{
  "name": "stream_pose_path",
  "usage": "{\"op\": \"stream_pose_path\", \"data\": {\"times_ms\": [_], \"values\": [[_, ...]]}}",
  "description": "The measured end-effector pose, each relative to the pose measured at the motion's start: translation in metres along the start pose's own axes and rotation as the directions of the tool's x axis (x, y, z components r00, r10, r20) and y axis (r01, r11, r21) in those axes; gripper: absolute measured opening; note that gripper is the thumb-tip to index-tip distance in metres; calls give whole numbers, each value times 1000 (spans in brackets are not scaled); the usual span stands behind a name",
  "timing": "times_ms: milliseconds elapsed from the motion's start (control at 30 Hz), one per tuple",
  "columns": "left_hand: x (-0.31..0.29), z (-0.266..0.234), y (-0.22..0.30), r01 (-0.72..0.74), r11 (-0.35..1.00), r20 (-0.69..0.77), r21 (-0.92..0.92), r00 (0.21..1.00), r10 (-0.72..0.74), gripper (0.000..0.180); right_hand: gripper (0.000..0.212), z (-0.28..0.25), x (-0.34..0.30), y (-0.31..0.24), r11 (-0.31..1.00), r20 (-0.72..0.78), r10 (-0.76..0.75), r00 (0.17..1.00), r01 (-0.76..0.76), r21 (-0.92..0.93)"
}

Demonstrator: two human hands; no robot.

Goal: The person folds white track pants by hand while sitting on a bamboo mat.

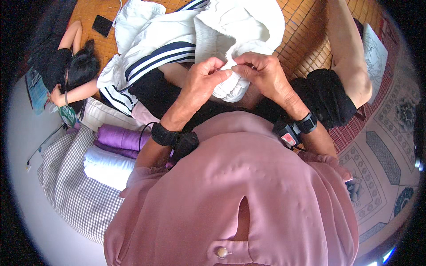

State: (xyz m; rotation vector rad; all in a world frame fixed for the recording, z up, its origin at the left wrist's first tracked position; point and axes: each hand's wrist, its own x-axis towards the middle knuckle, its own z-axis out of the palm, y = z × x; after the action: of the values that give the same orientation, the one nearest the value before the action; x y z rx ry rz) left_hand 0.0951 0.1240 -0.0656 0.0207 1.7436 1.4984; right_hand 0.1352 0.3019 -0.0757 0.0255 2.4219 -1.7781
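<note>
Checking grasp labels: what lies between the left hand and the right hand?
A bunched part of the white cloth, pinched by the left hand and the right hand; it shows in the head view.

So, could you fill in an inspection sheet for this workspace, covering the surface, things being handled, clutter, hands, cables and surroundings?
Surface: orange-brown mat of small joined pieces.
Things handled: white gathered cloth, bunched between the fingertips.
Clutter: striped white clothing beside it; dark phone-like slab; purple roll, pale roll and checked cloth at left.
Hands: left hand and right hand both pinch the white gathered cloth, thumbs nearly meeting.
Cables: thin black cord looping by the left wrist; where it ends is unclear.
Surroundings: another person at upper left; patterned floor at right.
</note>
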Motion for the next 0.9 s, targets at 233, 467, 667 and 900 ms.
{"op": "stream_pose_path", "data": {"times_ms": [233, 467, 667, 900], "values": [[-7, 4, 8, 18, 997, 23, -76, 1000, -17, 18, 17, -1, 2, -2, 994, -43, -77, 996, 73, -86], [-5, 7, 6, 20, 993, -4, -115, 1000, -20, 18, 16, -7, 4, 6, 999, 93, -46, 995, 47, -17], [0, 2, -1, -5, 995, -62, 99, 998, 11, 20, 15, -4, 3, -7, 993, 72, -38, 997, 46, -107], [-1, 8, -2, -101, 994, -9, -45, 995, 101, 21, 11, -10, 2, -3, 998, 78, 28, 997, -32, 53]]}}
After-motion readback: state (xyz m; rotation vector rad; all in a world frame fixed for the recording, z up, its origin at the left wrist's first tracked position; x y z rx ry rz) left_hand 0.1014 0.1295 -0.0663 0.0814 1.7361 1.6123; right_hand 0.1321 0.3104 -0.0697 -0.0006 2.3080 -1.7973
